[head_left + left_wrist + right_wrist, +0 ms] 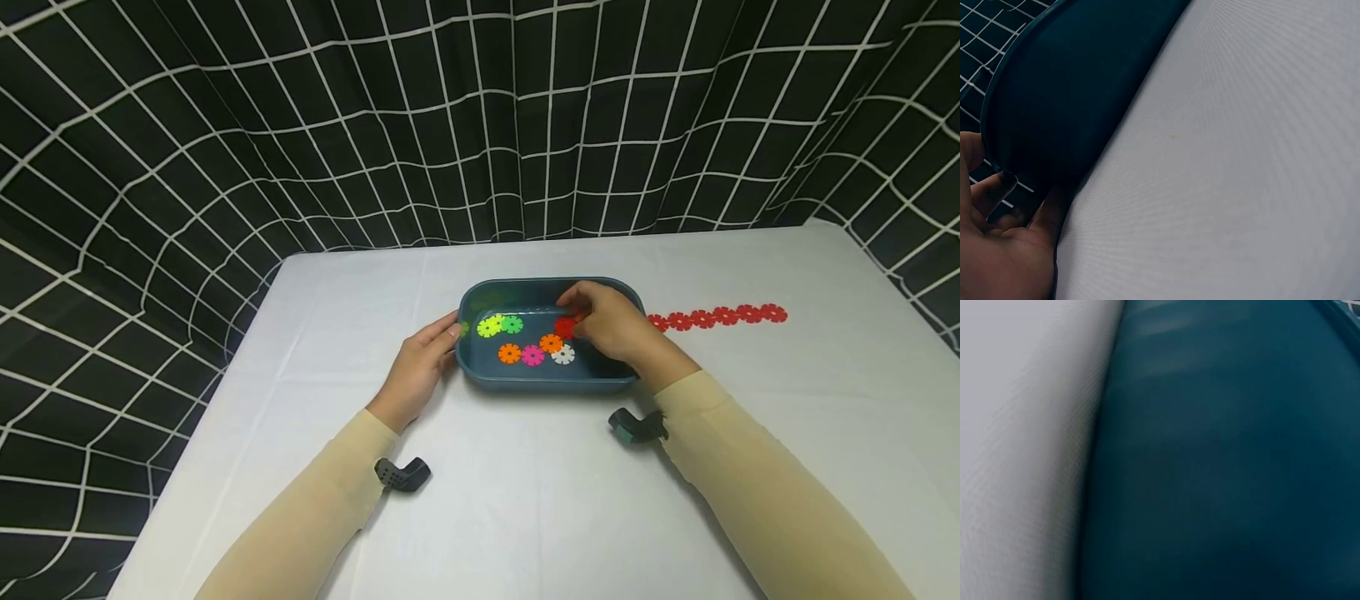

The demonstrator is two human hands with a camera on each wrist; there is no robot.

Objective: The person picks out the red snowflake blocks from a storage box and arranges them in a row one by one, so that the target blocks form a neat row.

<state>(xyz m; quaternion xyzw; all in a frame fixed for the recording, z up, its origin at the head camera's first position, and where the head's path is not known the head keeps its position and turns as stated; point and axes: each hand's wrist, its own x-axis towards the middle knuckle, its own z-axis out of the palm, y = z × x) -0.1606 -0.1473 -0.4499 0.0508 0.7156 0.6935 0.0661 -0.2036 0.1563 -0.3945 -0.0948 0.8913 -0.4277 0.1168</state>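
My left hand (pixel 418 367) grips the left end of a blue-green rectangular tray (pixel 540 386), its thumb at the rim. In the left wrist view, the fingers of this left hand (pixel 1007 250) curl at the tray's end (pixel 1079 81). My right hand (pixel 611 325) reaches into the tray's right half with curled fingers around a red notched disc (pixel 565 327); the fingers partly hide it. Beside it in the tray lie orange (pixel 509 354), pink (pixel 533 356), white (pixel 563 355), yellow (pixel 489 326) and green discs (pixel 512 324). The right wrist view shows only the tray's outer wall (pixel 1222 456) and cloth.
A chain of red notched discs (pixel 726 316) lies on the white tablecloth (pixel 525 483), running rightward from behind the right hand. A black curtain with a white grid (pixel 480 125) hangs behind the table. Each wrist carries a small black camera (pixel 405 475).
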